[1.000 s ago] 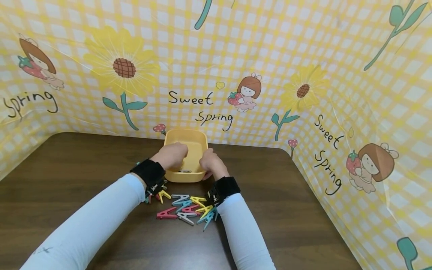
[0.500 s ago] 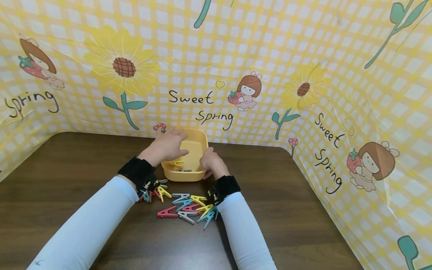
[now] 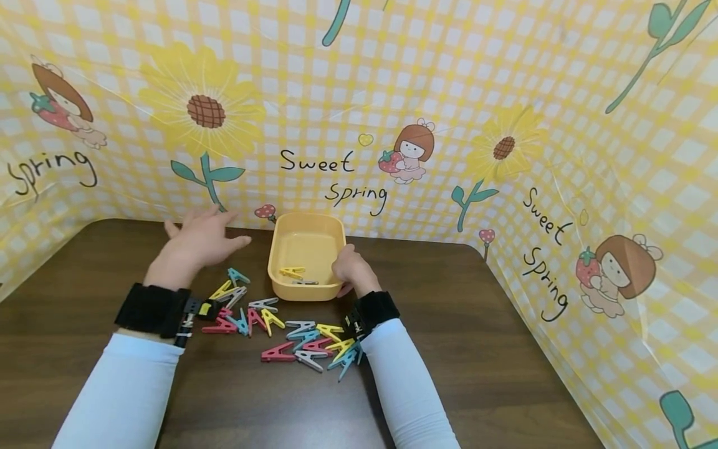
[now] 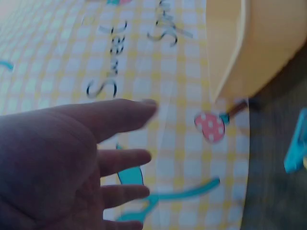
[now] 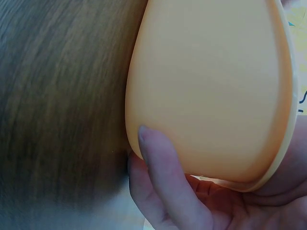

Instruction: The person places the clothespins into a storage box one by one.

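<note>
A yellow plastic box (image 3: 305, 292) stands at the back of the table with a yellow clothespin (image 3: 292, 272) and a grey clothespin (image 3: 305, 282) inside. My right hand (image 3: 354, 272) grips its near right side; in the right wrist view two fingers (image 5: 165, 172) lie against the outer wall (image 5: 206, 81). Left of the box, my left hand (image 3: 199, 242) is held with fingers spread, nothing in them. A loose heap of clothespins in red, blue, yellow and grey lies by its wrist, with a blue clothespin (image 3: 238, 275) closest to the hand.
A second group of clothespins lies nearer the front, including a red clothespin (image 3: 277, 353) and a grey clothespin (image 3: 309, 360), partly beside the right wrist. Behind the dark wooden table (image 3: 477, 349) hangs a yellow checked cloth (image 3: 314, 118), which also runs along the right side.
My left hand has come out of the box and moved left, its fingers spreading. A yellow clothespin now shows inside the box. The right hand stays on the box.
</note>
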